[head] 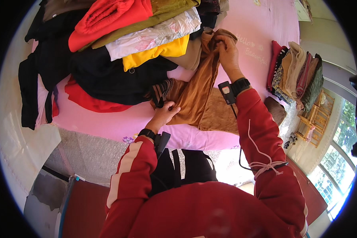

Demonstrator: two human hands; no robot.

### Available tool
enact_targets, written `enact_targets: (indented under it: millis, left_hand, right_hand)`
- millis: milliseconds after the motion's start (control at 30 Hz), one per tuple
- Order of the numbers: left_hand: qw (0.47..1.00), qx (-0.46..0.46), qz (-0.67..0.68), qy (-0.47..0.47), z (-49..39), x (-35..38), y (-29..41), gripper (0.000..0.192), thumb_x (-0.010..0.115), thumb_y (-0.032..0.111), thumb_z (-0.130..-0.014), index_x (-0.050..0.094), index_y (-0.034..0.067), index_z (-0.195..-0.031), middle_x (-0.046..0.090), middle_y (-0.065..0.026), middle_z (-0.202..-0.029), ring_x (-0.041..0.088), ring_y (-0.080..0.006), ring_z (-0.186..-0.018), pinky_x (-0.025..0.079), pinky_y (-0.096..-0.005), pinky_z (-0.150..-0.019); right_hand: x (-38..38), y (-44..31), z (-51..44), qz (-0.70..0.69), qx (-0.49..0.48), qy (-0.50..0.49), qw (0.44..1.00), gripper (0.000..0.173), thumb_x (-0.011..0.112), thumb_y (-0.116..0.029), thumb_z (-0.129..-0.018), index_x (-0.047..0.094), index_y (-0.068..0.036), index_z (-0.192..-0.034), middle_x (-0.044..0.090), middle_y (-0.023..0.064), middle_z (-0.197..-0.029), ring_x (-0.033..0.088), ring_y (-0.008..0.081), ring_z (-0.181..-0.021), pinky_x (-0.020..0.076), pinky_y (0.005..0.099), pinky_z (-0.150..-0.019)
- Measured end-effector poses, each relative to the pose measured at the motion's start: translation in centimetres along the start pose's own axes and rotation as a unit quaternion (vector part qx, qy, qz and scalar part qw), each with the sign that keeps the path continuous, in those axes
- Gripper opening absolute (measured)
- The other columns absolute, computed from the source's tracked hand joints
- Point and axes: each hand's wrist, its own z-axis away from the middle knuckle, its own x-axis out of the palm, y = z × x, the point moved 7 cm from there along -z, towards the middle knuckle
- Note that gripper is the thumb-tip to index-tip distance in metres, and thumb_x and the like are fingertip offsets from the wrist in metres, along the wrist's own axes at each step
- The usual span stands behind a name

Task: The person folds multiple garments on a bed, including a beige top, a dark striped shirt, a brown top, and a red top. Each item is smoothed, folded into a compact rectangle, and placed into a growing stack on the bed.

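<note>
A brown garment (196,95) with a satiny sheen lies across the pink bedsheet (104,122) near the bed's front edge. At its lower left, my left hand (165,113) pinches the cloth between thumb and fingers, beside a dark striped part (162,89). My right hand (227,53) grips the garment's upper end, where the fabric is bunched. The fingertips of the right hand are partly hidden by folds and knuckles. A flatter brown section (220,113) spreads below my right wrist.
Folded clothes, among them a red garment (110,20) and a yellow one (157,53), are piled at the upper left over black clothing (107,77). Another folded stack (294,71) stands at the right, near a brown knitted item (275,110). A wooden rack (315,119) stands beyond.
</note>
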Motion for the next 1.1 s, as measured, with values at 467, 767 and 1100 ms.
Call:
enact_targets:
  millis: [467, 767, 1100]
  left_hand:
    - [1.0, 0.017, 0.0, 0.0, 0.2, 0.0, 0.7, 0.028, 0.064, 0.035, -0.088, 0.056, 0.009, -0.087, 0.041, 0.0059, -0.06, 0.035, -0.0052, -0.05, 0.027, -0.0239, -0.042]
    - [0.999, 0.033, 0.02, 0.019, -0.2, 0.1, 0.1, 0.027, 0.064, 0.034, -0.088, 0.056, 0.009, -0.085, 0.04, 0.0063, -0.059, 0.035, -0.005, -0.052, 0.028, -0.0236, -0.044]
    - [0.999, 0.007, 0.05, -0.001, -0.1, 0.3, -0.2, 0.027, 0.063, 0.035, -0.089, 0.056, 0.009, -0.086, 0.04, 0.0063, -0.062, 0.036, -0.0046, -0.054, 0.03, -0.0228, -0.046]
  right_hand:
    - [-0.3, 4.7, -6.4, -0.025, 0.101, -0.066, 0.992, 0.02, 0.066, -0.023, -0.082, 0.068, -0.006, -0.091, 0.065, 0.0106, -0.106, 0.056, 0.0302, -0.105, 0.0437, 0.0381, -0.09]
    - [-0.9, 10.1, -3.7, -0.014, 0.192, -0.117, 0.974, 0.054, 0.056, -0.038, -0.091, 0.049, 0.001, -0.126, 0.061, 0.0183, -0.111, 0.06, 0.0234, -0.1, 0.0471, 0.033, -0.087]
    - [-5.4, 6.7, -4.7, -0.075, 0.067, -0.064, 0.993, 0.029, 0.068, -0.02, -0.083, 0.064, -0.004, -0.107, 0.065, 0.0074, -0.089, 0.06, 0.0169, -0.083, 0.0481, 0.0272, -0.076]
